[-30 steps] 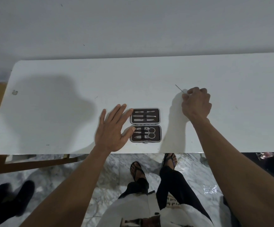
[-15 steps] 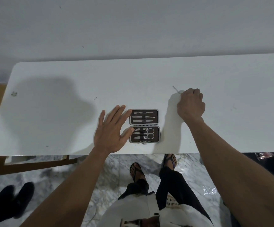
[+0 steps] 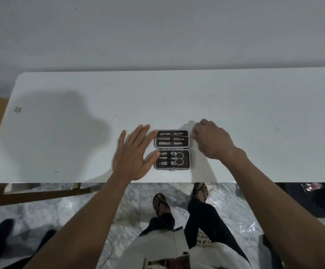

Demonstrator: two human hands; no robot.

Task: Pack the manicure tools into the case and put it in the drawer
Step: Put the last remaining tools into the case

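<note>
Right hand (image 3: 212, 141): fingers curled, pinching thin metal tool (image 3: 183, 135) over far right corner of open case (image 3: 172, 149). Left hand (image 3: 133, 155): fingers straight and spread, flat on white table (image 3: 254, 123), thumb and fingertip touching case's left edge. Case near table's front edge, middle.

The right hand (image 3: 211, 141) has moved from the bare white tabletop at centre right of the frame, down and left, to the right edge of the open dark-lined manicure case (image 3: 172, 149). The thin silver metal pick (image 3: 183, 135) pinched in its fingers pointed up and left over the table a second ago; now it lies nearly level, reaching left over the case's upper half.
</note>
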